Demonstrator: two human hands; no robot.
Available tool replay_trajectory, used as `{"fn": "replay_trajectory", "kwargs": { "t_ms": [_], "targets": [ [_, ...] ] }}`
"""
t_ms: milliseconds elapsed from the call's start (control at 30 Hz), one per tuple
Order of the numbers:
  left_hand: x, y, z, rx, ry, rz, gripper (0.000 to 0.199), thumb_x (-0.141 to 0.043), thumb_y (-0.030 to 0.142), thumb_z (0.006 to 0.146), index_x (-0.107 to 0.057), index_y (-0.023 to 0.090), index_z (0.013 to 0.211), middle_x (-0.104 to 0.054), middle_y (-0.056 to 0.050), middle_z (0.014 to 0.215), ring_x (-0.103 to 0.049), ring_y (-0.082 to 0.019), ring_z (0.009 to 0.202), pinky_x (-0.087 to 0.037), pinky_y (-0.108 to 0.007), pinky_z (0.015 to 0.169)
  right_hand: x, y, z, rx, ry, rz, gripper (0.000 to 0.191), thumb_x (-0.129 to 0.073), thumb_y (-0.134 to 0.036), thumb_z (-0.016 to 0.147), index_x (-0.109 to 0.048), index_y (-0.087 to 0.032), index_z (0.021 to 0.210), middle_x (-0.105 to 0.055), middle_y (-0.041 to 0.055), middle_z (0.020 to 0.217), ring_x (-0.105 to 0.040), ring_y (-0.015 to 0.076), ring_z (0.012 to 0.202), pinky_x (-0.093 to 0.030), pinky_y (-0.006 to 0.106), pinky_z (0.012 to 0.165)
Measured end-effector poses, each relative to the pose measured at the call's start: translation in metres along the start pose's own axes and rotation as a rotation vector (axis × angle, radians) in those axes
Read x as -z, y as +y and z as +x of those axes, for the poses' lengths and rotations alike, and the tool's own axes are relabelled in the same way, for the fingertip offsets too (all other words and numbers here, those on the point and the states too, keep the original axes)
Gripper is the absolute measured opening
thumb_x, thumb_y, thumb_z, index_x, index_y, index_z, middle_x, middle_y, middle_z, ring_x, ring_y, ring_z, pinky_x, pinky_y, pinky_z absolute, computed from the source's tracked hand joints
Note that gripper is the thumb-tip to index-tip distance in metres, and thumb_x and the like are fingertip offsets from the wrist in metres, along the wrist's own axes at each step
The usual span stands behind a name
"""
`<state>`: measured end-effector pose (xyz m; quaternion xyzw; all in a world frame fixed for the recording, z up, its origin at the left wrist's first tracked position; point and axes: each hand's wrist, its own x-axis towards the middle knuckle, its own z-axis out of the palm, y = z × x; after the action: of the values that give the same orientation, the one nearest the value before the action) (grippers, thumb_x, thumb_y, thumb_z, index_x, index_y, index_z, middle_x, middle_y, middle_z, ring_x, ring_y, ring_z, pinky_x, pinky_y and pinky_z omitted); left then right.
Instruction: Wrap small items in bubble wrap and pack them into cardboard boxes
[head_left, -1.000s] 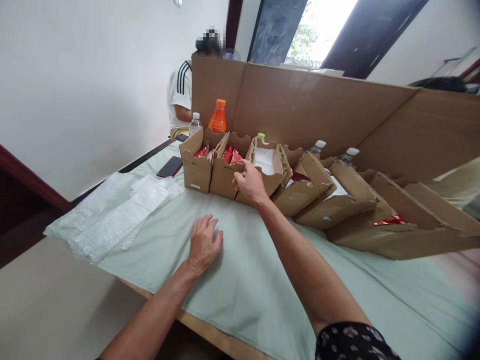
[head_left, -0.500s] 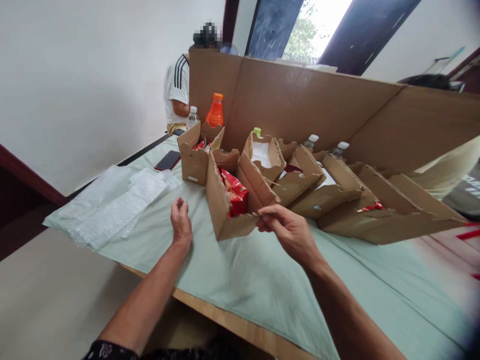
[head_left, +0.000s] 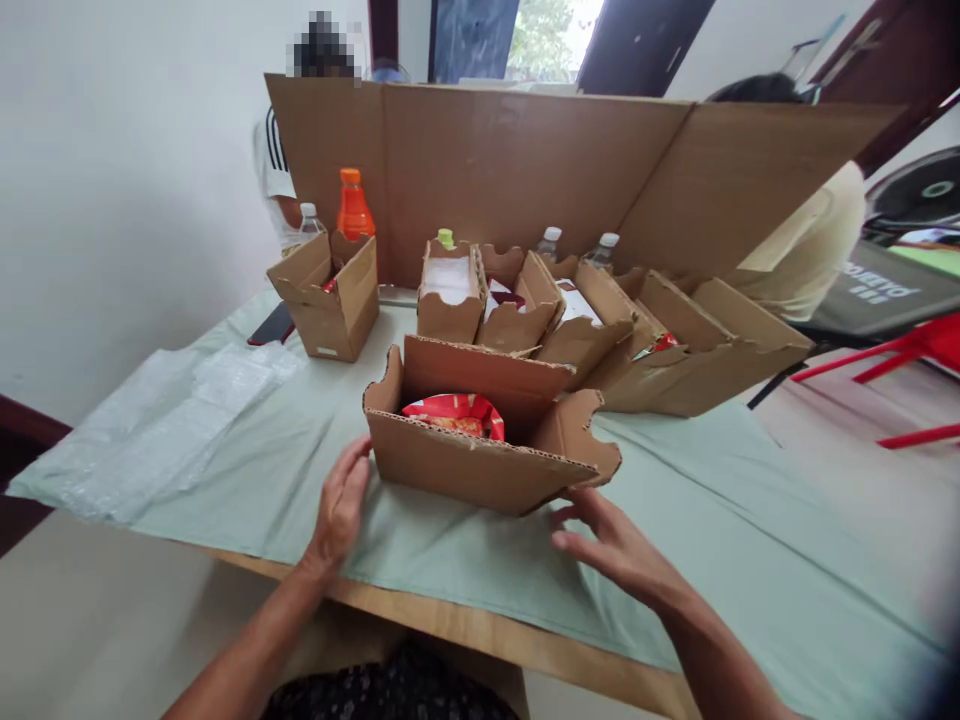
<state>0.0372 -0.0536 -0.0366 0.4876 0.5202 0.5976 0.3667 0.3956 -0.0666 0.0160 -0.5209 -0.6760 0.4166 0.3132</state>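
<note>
A brown cardboard box [head_left: 472, 470] stands sideways in front of me, its top uncovered and its right end flap leaning outward. Inside lies a red snack packet [head_left: 454, 415]. My left hand [head_left: 341, 510] is at the box's left end, fingers stretched forward, the tips at or just beside the cardboard. By the lower right corner is my right hand [head_left: 604, 540], fingers apart and thumb spread, the fingertips partly hidden by the box. Whether they touch it, I cannot tell. Neither hand grips anything.
Several more cardboard boxes [head_left: 517, 300] line the back before a tall cardboard screen [head_left: 495, 150]. An orange bottle [head_left: 354, 208] stands behind the left box [head_left: 334, 315]. Bubble wrap [head_left: 165, 420] and a phone [head_left: 271, 325] lie left. A person [head_left: 277, 160] sits beyond the screen.
The box with the red packet has turned from pointing away to lying sideways and come nearer. My right hand has let go of its end flap and moved down to the corner.
</note>
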Motion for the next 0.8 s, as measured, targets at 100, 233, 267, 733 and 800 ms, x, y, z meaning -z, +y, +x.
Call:
{"fn": "replay_trajectory", "kwargs": {
  "t_ms": [100, 233, 267, 733, 800],
  "targets": [
    [-0.013, 0.002, -0.015, -0.013, -0.121, 0.059, 0.055, -0.055, 0.048, 0.100, -0.054, 0.021, 0.147, -0.058, -0.011, 0.151, -0.051, -0.030, 0.142, -0.040, -0.044, 0.120, -0.019, 0.006, 0.016, -0.041, 0.053, -0.062, 0.048, -0.071, -0.057, 0.083, -0.064, -0.020, 0.113, -0.075, 0.0133, 0.110, -0.073, 0.0285, 0.088, -0.062, 0.042, 0.077],
    [-0.036, 0.010, 0.023, -0.038, -0.168, 0.192, 0.056, -0.053, 0.034, 0.098, -0.048, 0.020, 0.152, -0.058, -0.012, 0.150, -0.057, -0.028, 0.135, -0.045, -0.044, 0.115, -0.021, 0.009, 0.054, -0.012, 0.218, -0.104, 0.042, -0.062, -0.051, 0.084, -0.059, -0.021, 0.114, -0.076, 0.0117, 0.103, -0.072, 0.0273, 0.083, -0.059, 0.039, 0.068],
    [-0.041, 0.011, 0.038, -0.071, -0.186, 0.228, 0.054, -0.049, 0.030, 0.098, -0.049, 0.019, 0.150, -0.059, -0.012, 0.149, -0.059, -0.027, 0.133, -0.047, -0.043, 0.113, -0.020, 0.012, 0.062, 0.004, 0.247, -0.090, 0.044, -0.062, -0.050, 0.083, -0.058, -0.021, 0.116, -0.076, 0.0121, 0.105, -0.073, 0.0282, 0.087, -0.059, 0.038, 0.069],
    [-0.053, -0.023, 0.083, -0.193, -0.158, 0.664, 0.053, -0.058, 0.014, 0.078, -0.064, 0.019, 0.130, -0.072, -0.010, 0.126, -0.062, -0.028, 0.118, -0.049, -0.043, 0.107, -0.026, 0.051, 0.087, -0.119, 0.474, -0.369, 0.049, -0.055, -0.067, 0.072, -0.070, -0.024, 0.087, -0.076, 0.0088, 0.079, -0.070, 0.0316, 0.070, -0.055, 0.044, 0.069],
    [-0.053, -0.021, 0.083, -0.192, -0.158, 0.686, 0.052, -0.060, 0.015, 0.077, -0.065, 0.020, 0.128, -0.073, -0.009, 0.122, -0.063, -0.027, 0.115, -0.051, -0.042, 0.106, -0.026, 0.048, 0.088, -0.121, 0.483, -0.386, 0.047, -0.054, -0.068, 0.072, -0.069, -0.024, 0.083, -0.076, 0.0092, 0.081, -0.069, 0.0314, 0.070, -0.055, 0.044, 0.071]
  ]
}}
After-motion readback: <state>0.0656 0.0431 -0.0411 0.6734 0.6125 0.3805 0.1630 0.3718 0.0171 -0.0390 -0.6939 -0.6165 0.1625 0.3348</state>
